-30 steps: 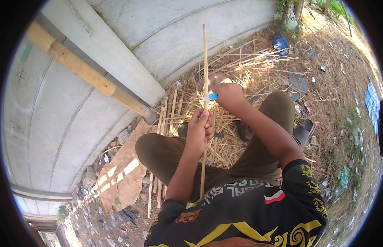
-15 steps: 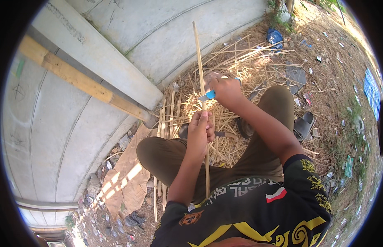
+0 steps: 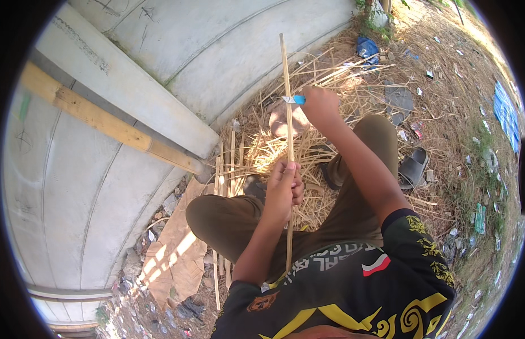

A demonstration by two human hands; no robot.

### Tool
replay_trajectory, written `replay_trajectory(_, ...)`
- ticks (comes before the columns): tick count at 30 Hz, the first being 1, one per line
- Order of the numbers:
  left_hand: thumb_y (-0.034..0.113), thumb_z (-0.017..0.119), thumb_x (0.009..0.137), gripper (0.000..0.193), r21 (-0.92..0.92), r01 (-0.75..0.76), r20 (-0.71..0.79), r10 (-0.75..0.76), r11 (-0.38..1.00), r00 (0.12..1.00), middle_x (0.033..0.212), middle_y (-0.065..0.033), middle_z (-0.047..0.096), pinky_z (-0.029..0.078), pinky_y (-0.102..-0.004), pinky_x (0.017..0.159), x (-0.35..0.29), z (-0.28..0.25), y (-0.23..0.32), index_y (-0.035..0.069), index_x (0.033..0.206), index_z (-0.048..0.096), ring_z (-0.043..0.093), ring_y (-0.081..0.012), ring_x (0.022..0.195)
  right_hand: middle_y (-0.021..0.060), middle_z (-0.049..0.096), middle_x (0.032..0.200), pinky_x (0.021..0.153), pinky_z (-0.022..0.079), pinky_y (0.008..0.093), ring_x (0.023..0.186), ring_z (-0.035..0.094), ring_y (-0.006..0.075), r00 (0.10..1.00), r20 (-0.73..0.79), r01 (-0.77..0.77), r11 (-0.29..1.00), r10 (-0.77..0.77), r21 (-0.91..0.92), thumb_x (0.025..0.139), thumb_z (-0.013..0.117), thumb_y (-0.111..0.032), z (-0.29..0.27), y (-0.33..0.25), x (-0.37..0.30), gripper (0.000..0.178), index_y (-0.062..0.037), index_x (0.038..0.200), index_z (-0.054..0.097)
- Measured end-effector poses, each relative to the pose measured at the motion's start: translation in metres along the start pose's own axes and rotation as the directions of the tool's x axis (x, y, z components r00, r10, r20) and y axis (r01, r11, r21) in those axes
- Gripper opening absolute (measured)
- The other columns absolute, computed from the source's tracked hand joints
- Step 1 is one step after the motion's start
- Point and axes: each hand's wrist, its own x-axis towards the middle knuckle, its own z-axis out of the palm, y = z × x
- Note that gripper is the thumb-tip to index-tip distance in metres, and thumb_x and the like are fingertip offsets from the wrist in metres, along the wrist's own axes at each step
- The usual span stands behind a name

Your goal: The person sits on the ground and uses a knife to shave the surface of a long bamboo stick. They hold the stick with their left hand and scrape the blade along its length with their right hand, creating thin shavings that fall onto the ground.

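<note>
A long, thin bamboo strip (image 3: 289, 127) stands lengthwise in front of me, its lower end reaching down to my lap. My left hand (image 3: 285, 186) is closed round it near the middle, thumb pressed on top. Farther up, my right hand (image 3: 321, 107) grips a utility knife (image 3: 298, 100) with a blue handle, most of which the fingers hide. Its blade lies across the strip, in the strip's upper part. Beneath the strip, on the ground, is a rounded stone-like object (image 3: 299, 121).
Shavings and split strips (image 3: 262, 150) litter the ground between my bent knees. A concrete wall (image 3: 206, 51) and a bamboo pole (image 3: 104, 116) flank my left. Cardboard (image 3: 183, 271) lies by my left knee, a dark sandal (image 3: 414, 169) by my right. A blue plastic bag (image 3: 367, 50) sits beyond.
My right hand has slid the knife up along the strip, away from my left hand. The strip and my left hand have shifted slightly to the right and down in view.
</note>
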Motion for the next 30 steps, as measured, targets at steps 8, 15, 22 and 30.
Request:
replay_trajectory(8, 0.028, 0.044, 0.108, 0.018, 0.033, 0.068, 0.068, -0.07, 0.997, 0.995, 0.067, 0.0051, 0.032, 0.017, -0.0197, 0.038, -0.013, 0.013, -0.008, 0.011, 0.102, 0.048, 0.022, -0.0022, 0.047, 0.0102, 0.068, 0.07, 0.06, 0.05, 0.0457, 0.067, 0.068, 0.0318, 0.984, 0.006, -0.179, 0.983, 0.179, -0.04, 0.081, 0.066, -0.017, -0.015, 0.025, 0.011, 0.007, -0.0134, 0.085, 0.07)
replay_trajectory(15, 0.029, 0.044, 0.108, 0.02, 0.131, 0.138, 0.149, -0.158, 0.982, 0.976, 0.066, 0.0053, 0.031, 0.017, -0.0204, 0.039, -0.035, 0.03, -0.026, 0.011, 0.101, 0.046, 0.022, -0.0025, 0.046, 0.0147, 0.072, 0.086, 0.07, 0.056, 0.0458, 0.08, 0.073, 0.0323, 0.808, -0.025, -0.588, 0.806, 0.588, -0.07, 0.088, 0.061, -0.022, -0.058, 0.052, 0.035, 0.018, -0.0081, 0.089, 0.073)
replay_trajectory(22, 0.027, 0.044, 0.107, 0.02, 0.1, 0.179, 0.19, -0.196, 0.979, 0.962, 0.066, 0.0045, 0.032, 0.019, -0.0201, 0.039, -0.039, 0.03, -0.021, 0.008, 0.105, 0.05, 0.024, -0.003, 0.046, 0.0174, 0.07, 0.08, 0.073, 0.056, 0.0472, 0.078, 0.07, 0.0371, 0.852, -0.081, -0.512, 0.856, 0.517, 0.077, 0.087, 0.063, -0.031, -0.083, 0.06, 0.019, 0.026, -0.007, 0.089, 0.073)
replay_trajectory(30, 0.027, 0.042, 0.108, 0.022, 0.029, 0.093, 0.092, -0.095, 0.995, 0.991, 0.066, 0.0036, 0.033, 0.021, -0.0194, 0.038, -0.016, 0.014, -0.005, 0.008, 0.104, 0.05, 0.024, -0.0032, 0.046, 0.0132, 0.067, 0.072, 0.065, 0.054, 0.0459, 0.071, 0.068, 0.0331, 0.977, 0.15, -0.153, 0.988, 0.154, -0.018, 0.082, 0.065, -0.021, -0.049, 0.022, -0.002, 0.012, -0.012, 0.087, 0.071)
